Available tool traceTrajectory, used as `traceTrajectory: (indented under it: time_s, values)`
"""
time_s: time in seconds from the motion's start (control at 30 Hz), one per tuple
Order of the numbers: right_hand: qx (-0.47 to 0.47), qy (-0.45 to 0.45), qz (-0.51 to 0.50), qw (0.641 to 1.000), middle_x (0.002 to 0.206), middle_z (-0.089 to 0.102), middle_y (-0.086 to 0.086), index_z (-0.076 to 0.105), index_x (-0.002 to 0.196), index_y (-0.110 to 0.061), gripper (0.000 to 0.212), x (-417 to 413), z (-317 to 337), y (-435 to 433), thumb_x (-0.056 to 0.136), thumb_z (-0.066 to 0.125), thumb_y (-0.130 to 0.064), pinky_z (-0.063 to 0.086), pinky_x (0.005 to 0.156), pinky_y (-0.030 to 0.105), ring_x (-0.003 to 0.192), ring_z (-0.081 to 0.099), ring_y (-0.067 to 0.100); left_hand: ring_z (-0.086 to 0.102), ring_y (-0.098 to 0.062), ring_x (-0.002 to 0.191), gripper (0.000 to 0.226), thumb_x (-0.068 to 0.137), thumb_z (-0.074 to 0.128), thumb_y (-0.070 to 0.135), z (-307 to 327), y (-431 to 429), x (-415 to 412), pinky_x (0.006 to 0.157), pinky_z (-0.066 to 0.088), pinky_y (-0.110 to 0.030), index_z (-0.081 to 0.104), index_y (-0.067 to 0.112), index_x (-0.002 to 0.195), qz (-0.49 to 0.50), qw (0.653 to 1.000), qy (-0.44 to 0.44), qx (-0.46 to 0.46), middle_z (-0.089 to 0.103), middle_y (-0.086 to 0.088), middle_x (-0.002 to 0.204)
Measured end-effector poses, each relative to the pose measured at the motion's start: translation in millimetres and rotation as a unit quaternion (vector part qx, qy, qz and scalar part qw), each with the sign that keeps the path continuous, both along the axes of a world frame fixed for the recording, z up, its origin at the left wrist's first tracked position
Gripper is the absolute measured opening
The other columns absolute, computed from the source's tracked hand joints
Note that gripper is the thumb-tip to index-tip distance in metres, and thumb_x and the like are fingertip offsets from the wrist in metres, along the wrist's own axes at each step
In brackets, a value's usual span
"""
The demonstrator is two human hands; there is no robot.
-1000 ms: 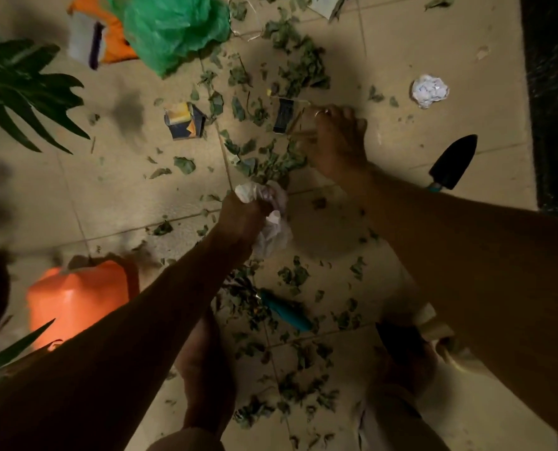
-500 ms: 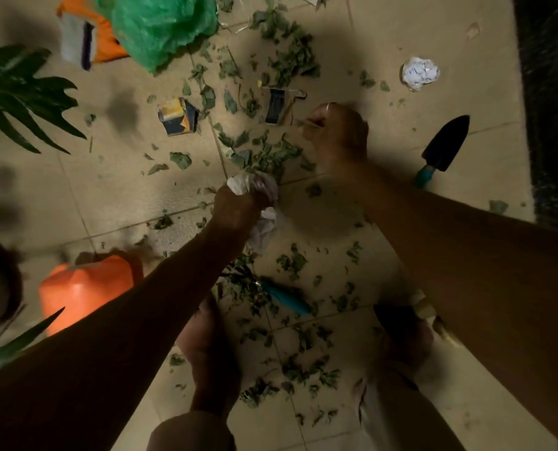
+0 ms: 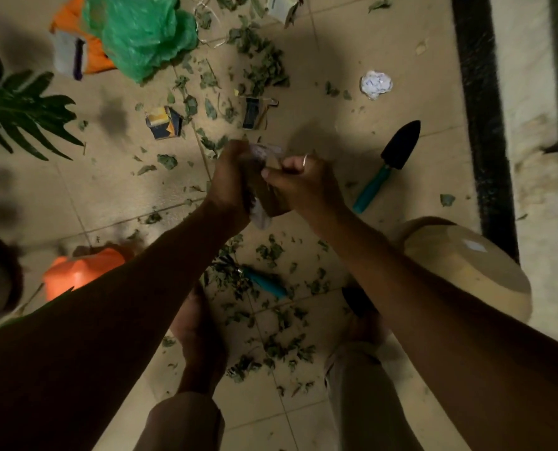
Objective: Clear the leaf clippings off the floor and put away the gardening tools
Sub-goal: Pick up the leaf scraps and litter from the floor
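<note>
Dull green leaf clippings (image 3: 261,68), torn and curling, litter the tiled floor (image 3: 336,43) from 12 o'clock down to 6 o'clock, thickest near the top and again between the person's feet. A trowel (image 3: 391,164) with a black blade and teal handle lies flat on bare tile at 3 o'clock of the hands, well apart from them. A hand rake (image 3: 264,283) with a teal handle lies at 6 o'clock, its tines buried in clippings. Above the floor, at the centre, the left hand (image 3: 229,177) and right hand (image 3: 303,183) are brought together, knuckles nearly touching, both with fingers curled tight round a pale crumpled wad (image 3: 259,219) whose ends poke out above and below the grip; whether it is plastic or paper cannot be told. A ring shows on the right hand. A green plastic bag (image 3: 141,30) sits at 11 o'clock, an orange container (image 3: 82,271) at 8 o'clock, a crumpled paper ball (image 3: 375,84) at 1 o'clock.
</note>
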State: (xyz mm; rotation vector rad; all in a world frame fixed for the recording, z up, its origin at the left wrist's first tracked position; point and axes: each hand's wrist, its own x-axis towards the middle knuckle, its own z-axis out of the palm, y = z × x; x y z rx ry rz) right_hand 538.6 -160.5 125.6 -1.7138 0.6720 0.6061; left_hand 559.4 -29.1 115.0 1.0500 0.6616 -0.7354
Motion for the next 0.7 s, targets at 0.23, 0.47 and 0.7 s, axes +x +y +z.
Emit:
traceTrajectory:
  time_s: [0.23,0.47,0.7]
  values:
    - [-0.118,-0.084,0.029,0.989,0.083,0.067,-0.003,0.066,0.091,-0.013,0.02,0,18,21,0.085,0.078,-0.028,0.047,0.054,0.014,0.074,0.064,0.006,0.067,-0.025,0.085,0.043,0.105,0.044,0.044,11,9,-5,0.074,0.058,-0.035,0.066,0.007,0.104,-0.071,0.992,-0.103,-0.033,0.065,-0.014,0.096]
    - [0.051,0.07,0.071,0.994,0.097,0.075,0.013,0.076,0.102,-0.013,0.014,11,55,37,0.09,0.071,-0.011,0.058,0.072,0.029,0.083,0.07,0.021,0.064,-0.036,0.088,0.023,0.096,0.059,0.013,30,57,-16,0.081,0.057,-0.049,0.062,-0.007,0.108,0.002,0.993,-0.114,0.012,0.065,-0.023,0.099]
    - [-0.075,0.042,0.129,0.988,0.084,0.073,0.001,0.074,0.085,-0.02,0.019,30,66,59,0.094,0.061,-0.011,0.055,0.063,0.022,0.076,0.066,0.015,0.06,-0.035,0.071,0.009,0.087,0.058,-0.012,67,88,-8,0.067,0.058,-0.06,0.064,-0.011,0.093,-0.062,0.988,-0.14,0.018,0.063,-0.023,0.081]
